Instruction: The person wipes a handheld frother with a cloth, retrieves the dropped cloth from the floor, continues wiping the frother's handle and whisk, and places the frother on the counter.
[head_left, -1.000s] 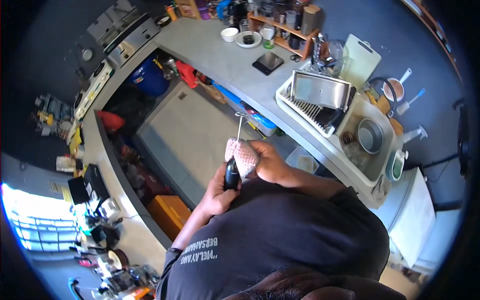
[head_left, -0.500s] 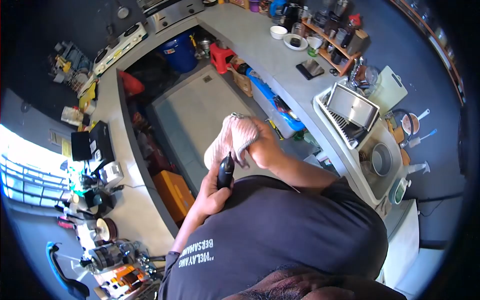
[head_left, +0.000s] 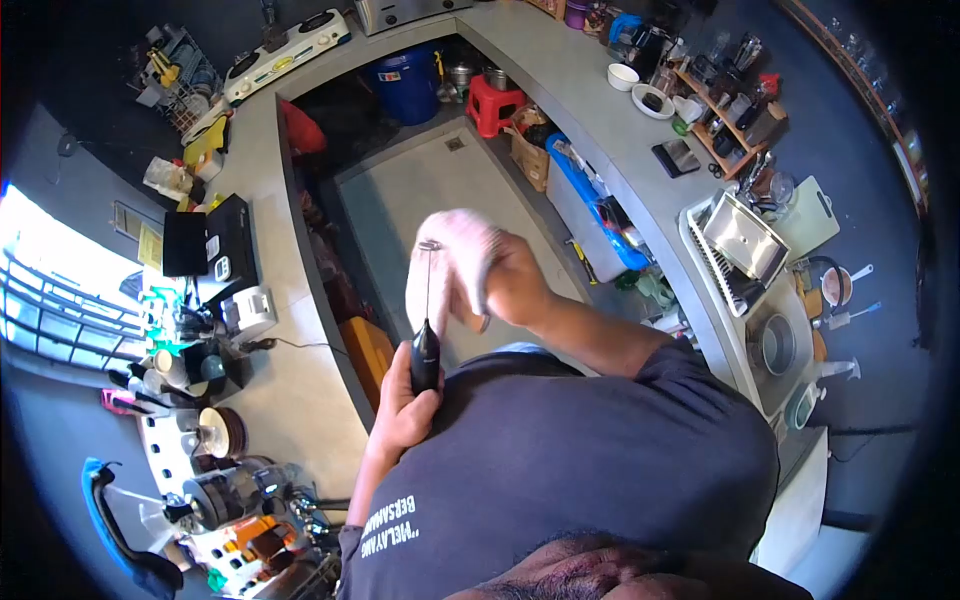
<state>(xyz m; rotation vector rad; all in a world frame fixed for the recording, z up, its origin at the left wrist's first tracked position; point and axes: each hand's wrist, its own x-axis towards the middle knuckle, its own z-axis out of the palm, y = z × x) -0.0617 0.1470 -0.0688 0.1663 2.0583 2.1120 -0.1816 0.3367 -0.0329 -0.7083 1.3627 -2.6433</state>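
Observation:
My left hand [head_left: 405, 410] is wrapped round the black handle of a milk frother [head_left: 426, 360], held upright in front of my shirt. Its thin metal shaft and small coiled whisk head [head_left: 430, 245] point away from me and show in front of a cloth. That pale pinkish cloth [head_left: 462, 240] hangs from my right hand [head_left: 515, 283], which is closed on it, just right of the shaft. Motion blurs the cloth, and whether it touches the frother I cannot tell.
Grey counters run along both sides and the far end. On the right are a phone [head_left: 677, 157], a dish rack [head_left: 700, 215] and a sink holding a metal bowl [head_left: 778, 343]. A stove [head_left: 290, 58] sits far left; a red stool [head_left: 494, 105] and blue bin [head_left: 405, 88] stand beyond the floor.
The cloth was bunched round the frother's shaft; now the full shaft shows in front of it. My left hand has shifted left and slightly down. The camera view has turned a little.

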